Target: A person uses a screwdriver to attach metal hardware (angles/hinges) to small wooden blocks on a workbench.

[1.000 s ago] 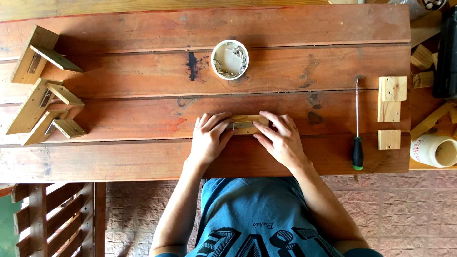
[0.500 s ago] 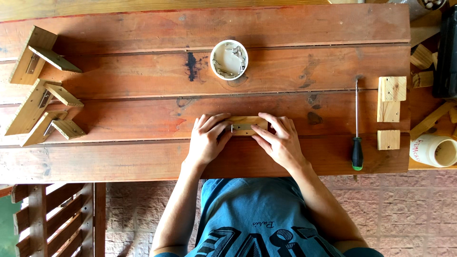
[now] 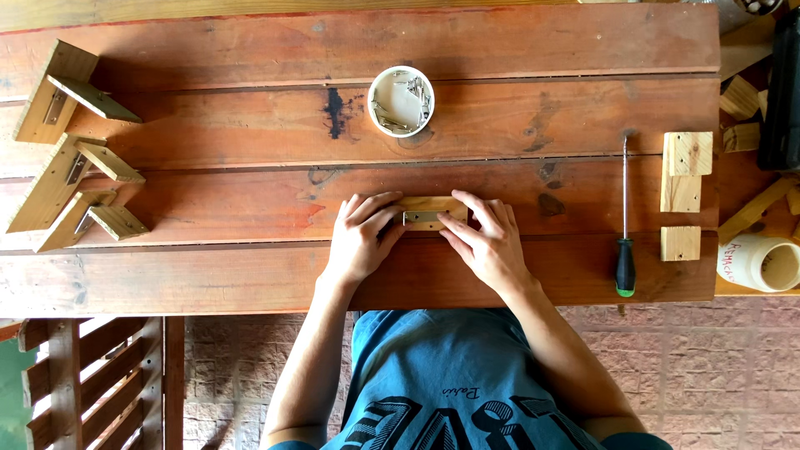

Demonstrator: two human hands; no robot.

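Centrally, both hands rest palm-down on the table (image 3: 250, 275), forearms angled in from the near edge: left hand (image 3: 360, 237) with fingers curled against the left end of a small wood block (image 3: 432, 205), right hand (image 3: 487, 242) with fingers spread along its right end and near side, so the block is pinched between them. A metal hinge (image 3: 421, 217) lies on the block's near face, just beside the fingertips. Beyond sits a white cup (image 3: 401, 101) of metal parts; a screwdriver (image 3: 625, 225) lies well right.
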